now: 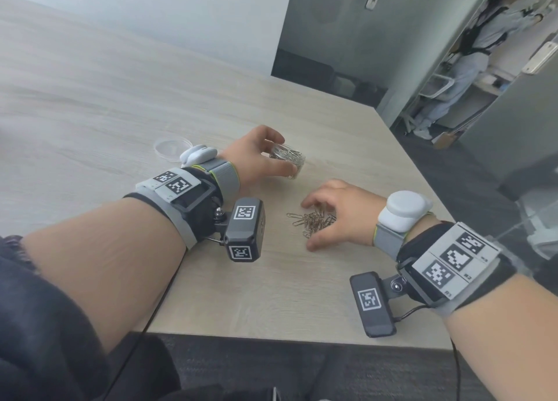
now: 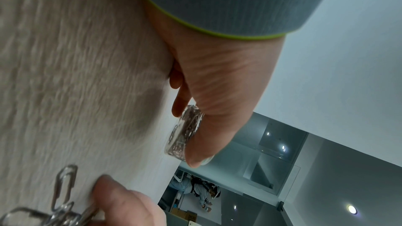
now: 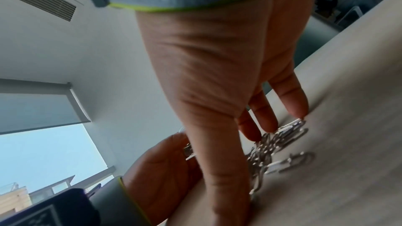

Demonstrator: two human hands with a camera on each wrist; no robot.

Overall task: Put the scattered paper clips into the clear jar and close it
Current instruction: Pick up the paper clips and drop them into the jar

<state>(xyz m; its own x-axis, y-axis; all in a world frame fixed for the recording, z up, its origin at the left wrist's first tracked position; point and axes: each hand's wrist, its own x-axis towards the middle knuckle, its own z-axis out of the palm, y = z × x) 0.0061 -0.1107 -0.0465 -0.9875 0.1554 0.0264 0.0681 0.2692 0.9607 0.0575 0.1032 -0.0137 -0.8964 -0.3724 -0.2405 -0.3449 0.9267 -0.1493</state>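
Observation:
A small clear jar [image 1: 290,160], partly filled with paper clips and open at the top, stands on the wooden table [image 1: 120,104]. My left hand [image 1: 283,151] grips it from the left, thumb on the near side and fingers behind. In the left wrist view the jar [image 2: 183,135] shows between thumb and fingers. Its clear lid [image 1: 172,148] lies flat behind my left wrist. A loose pile of silver paper clips [image 1: 314,221] lies in front of the jar. My right hand [image 1: 311,224] arches over the pile, with spread fingers [image 3: 269,123] touching the paper clips [image 3: 272,149] and the thumb on the table.
The table's right edge [image 1: 422,171] runs close beside my right hand and the front edge [image 1: 271,338] lies near my forearms. A person [image 1: 471,56] stands far off past a glass partition. Wide bare tabletop stretches to the left.

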